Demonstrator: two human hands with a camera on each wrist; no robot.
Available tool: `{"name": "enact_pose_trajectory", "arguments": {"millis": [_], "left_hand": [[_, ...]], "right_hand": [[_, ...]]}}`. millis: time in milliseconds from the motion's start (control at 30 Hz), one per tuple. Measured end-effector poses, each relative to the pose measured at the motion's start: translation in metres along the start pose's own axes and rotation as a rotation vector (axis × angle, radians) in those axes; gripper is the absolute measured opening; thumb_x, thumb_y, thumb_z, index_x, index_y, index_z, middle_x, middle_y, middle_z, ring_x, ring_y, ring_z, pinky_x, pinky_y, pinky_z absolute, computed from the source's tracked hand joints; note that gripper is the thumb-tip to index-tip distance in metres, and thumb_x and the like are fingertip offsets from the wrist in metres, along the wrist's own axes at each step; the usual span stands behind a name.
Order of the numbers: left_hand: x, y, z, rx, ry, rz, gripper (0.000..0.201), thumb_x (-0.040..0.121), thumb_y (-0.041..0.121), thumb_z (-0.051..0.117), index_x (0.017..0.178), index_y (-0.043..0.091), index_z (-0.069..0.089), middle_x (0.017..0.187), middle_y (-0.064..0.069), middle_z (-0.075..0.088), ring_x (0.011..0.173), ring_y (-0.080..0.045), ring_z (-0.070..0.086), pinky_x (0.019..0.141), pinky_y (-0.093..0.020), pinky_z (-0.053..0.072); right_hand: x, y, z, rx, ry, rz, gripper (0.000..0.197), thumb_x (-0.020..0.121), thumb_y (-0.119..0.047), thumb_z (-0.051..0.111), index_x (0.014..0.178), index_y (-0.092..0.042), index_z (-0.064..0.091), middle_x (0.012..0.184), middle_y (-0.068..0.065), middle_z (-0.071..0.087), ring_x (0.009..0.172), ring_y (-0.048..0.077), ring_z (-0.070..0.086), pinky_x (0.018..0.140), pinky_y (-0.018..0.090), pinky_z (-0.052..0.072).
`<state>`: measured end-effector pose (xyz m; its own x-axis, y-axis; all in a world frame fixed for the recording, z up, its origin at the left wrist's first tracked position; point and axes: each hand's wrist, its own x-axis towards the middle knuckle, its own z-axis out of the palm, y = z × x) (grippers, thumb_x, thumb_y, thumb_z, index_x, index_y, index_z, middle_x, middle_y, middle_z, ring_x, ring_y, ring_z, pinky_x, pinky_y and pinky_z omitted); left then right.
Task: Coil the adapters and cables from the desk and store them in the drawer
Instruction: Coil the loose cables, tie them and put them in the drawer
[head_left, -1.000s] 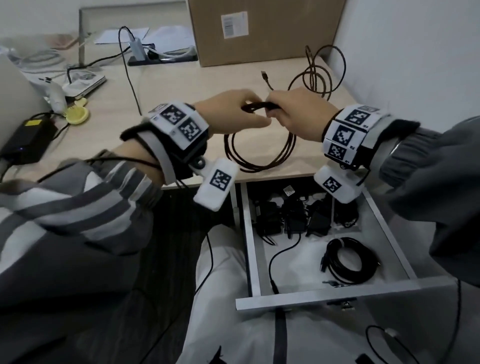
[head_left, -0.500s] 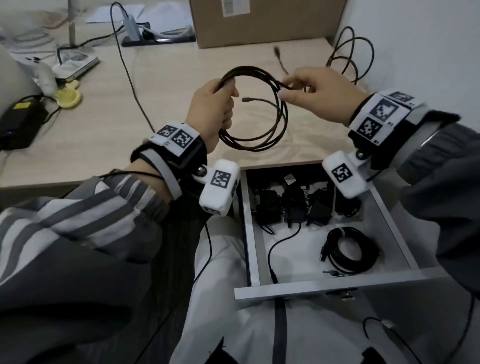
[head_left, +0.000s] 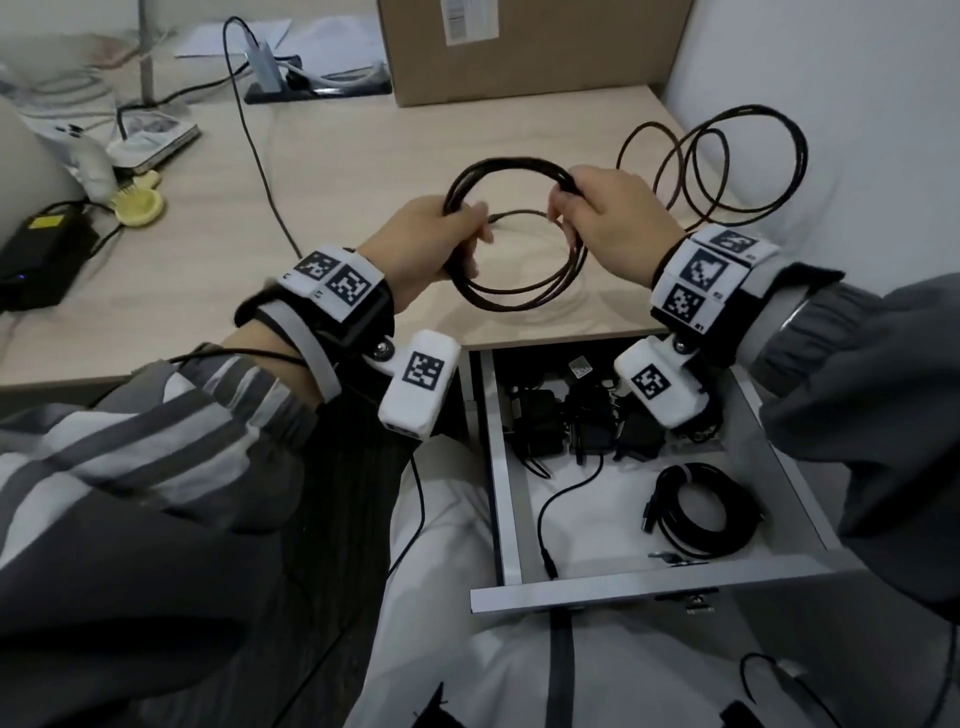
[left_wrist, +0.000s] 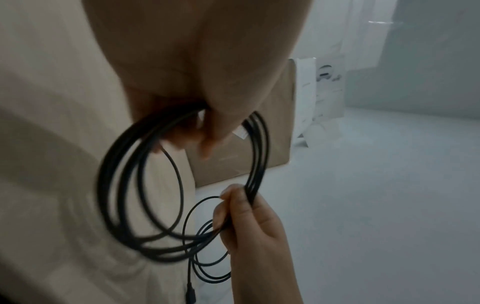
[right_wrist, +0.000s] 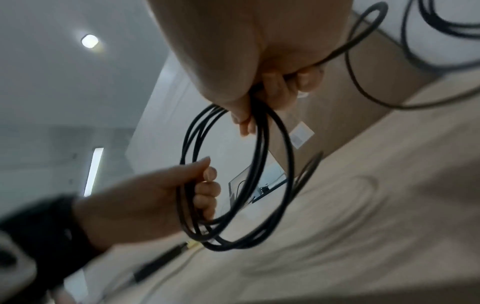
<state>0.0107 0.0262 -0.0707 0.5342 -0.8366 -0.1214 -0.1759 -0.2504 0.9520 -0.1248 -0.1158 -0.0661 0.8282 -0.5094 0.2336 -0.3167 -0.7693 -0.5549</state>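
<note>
Both hands curl round the cable (head_left: 511, 236), left hand (head_left: 434, 244) on the coil's left side, right hand (head_left: 608, 223) on its right, above the surface (head_left: 363, 171) behind the open drawer (head_left: 649, 579), the right now gripping the bundle itself rather than pinching a strand.

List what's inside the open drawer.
In the drawer: a coiled black cable front right, several black adapters at the back, one loose lead trailing forward. The right wrist camera covers the back right corner.
</note>
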Motion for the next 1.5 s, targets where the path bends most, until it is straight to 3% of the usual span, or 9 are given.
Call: {"name": "enact_pose_trajectory", "arguments": {"millis": [133, 267, 367, 667, 833, 933, 1067, 1267, 1500], "left_hand": [[0.001, 0.025, -0.007, 0.589, 0.019, 0.072, 0.058, 0.08, 0.034, 0.075, 0.13, 0.017, 0.049, 0.117, 0.0, 0.051, 0.102, -0.012, 0.051, 0.092, -0.027, 0.044], [0.006, 0.053, 0.014, 0.883, -0.114, 0.229, 0.042, 0.09, 0.025, 0.063, 0.128, 0.011, 0.05, 0.117, -0.007, 0.061, 0.09, -0.011, 0.061, 0.076, -0.022, 0.047], [0.01, 0.054, 0.016, 0.776, -0.22, 0.142, 0.023, 0.098, 0.019, 0.049, 0.097, 0.005, 0.066, 0.069, -0.003, 0.061, 0.042, -0.007, 0.05, 0.042, -0.016, 0.042], [0.011, 0.03, -0.019, 0.016, 0.108, 0.06, 0.023, 0.098, 0.009, 0.044, 0.078, 0.014, 0.055, 0.04, 0.012, 0.032, 0.035, -0.006, 0.023, 0.037, -0.016, 0.018], [0.016, 0.032, -0.036, -0.329, 0.382, -0.109, 0.032, 0.101, 0.006, 0.031, 0.12, 0.009, 0.056, 0.045, 0.006, 0.033, 0.032, -0.004, 0.023, 0.035, -0.013, 0.017], [0.011, 0.037, -0.036, -0.328, 0.373, -0.153, 0.036, 0.103, 0.01, 0.028, 0.135, 0.002, 0.044, 0.06, 0.003, 0.032, 0.036, -0.004, 0.03, 0.036, -0.014, 0.021], [0.009, 0.032, -0.015, -0.297, 0.317, -0.087, 0.023, 0.1, 0.006, 0.035, 0.088, 0.011, 0.054, 0.04, 0.008, 0.031, 0.029, -0.004, 0.021, 0.033, -0.013, 0.015], [0.002, 0.028, 0.005, -0.143, 0.186, -0.037, 0.023, 0.096, 0.004, 0.041, 0.078, 0.01, 0.055, 0.045, 0.007, 0.031, 0.034, -0.006, 0.021, 0.035, -0.015, 0.017], [-0.013, 0.031, 0.032, -0.018, 0.114, 0.074, 0.022, 0.094, 0.006, 0.041, 0.08, 0.01, 0.057, 0.053, 0.002, 0.033, 0.038, -0.008, 0.025, 0.039, -0.017, 0.018]], "right_hand": [[0.001, -0.003, -0.01, -0.325, -0.086, -0.04, 0.026, 0.102, -0.026, 0.037, 0.1, -0.01, 0.057, 0.072, 0.0, 0.049, 0.076, 0.026, 0.049, 0.064, 0.034, 0.031], [0.003, -0.02, -0.007, -0.493, -0.094, -0.195, 0.026, 0.1, -0.023, 0.039, 0.11, -0.007, 0.057, 0.092, 0.014, 0.061, 0.09, 0.034, 0.057, 0.066, 0.034, 0.033], [0.004, -0.019, -0.017, -0.375, -0.039, -0.277, 0.022, 0.095, -0.023, 0.049, 0.103, -0.007, 0.062, 0.09, 0.011, 0.064, 0.082, 0.028, 0.056, 0.067, 0.033, 0.036], [-0.004, 0.043, -0.074, -0.313, 0.023, -0.164, 0.026, 0.095, -0.022, 0.056, 0.088, -0.001, 0.07, 0.078, 0.01, 0.064, 0.08, 0.029, 0.059, 0.062, 0.024, 0.025], [-0.006, 0.087, -0.1, -0.211, 0.193, 0.283, 0.029, 0.096, -0.019, 0.048, 0.091, -0.003, 0.071, 0.076, 0.01, 0.056, 0.08, 0.03, 0.052, 0.06, 0.031, 0.03], [-0.009, 0.096, -0.105, -0.146, 0.282, 0.471, 0.03, 0.096, -0.021, 0.046, 0.095, -0.004, 0.071, 0.077, 0.008, 0.059, 0.09, 0.035, 0.057, 0.058, 0.028, 0.037], [-0.011, 0.076, -0.103, -0.317, -0.097, 0.443, 0.049, 0.085, -0.029, 0.07, 0.127, -0.01, 0.056, 0.124, 0.013, 0.061, 0.112, 0.029, 0.055, 0.091, 0.033, 0.04], [-0.034, -0.004, -0.113, -0.558, -0.666, 0.285, 0.125, 0.066, -0.039, 0.083, 0.151, -0.034, -0.009, 0.161, -0.007, 0.002, 0.147, 0.015, 0.009, 0.118, 0.037, 0.015], [-0.043, -0.075, -0.074, -0.405, -0.261, 0.204, 0.085, 0.084, -0.056, 0.059, 0.149, -0.014, 0.023, 0.148, 0.006, 0.04, 0.132, 0.025, 0.041, 0.106, 0.035, 0.032]]}}
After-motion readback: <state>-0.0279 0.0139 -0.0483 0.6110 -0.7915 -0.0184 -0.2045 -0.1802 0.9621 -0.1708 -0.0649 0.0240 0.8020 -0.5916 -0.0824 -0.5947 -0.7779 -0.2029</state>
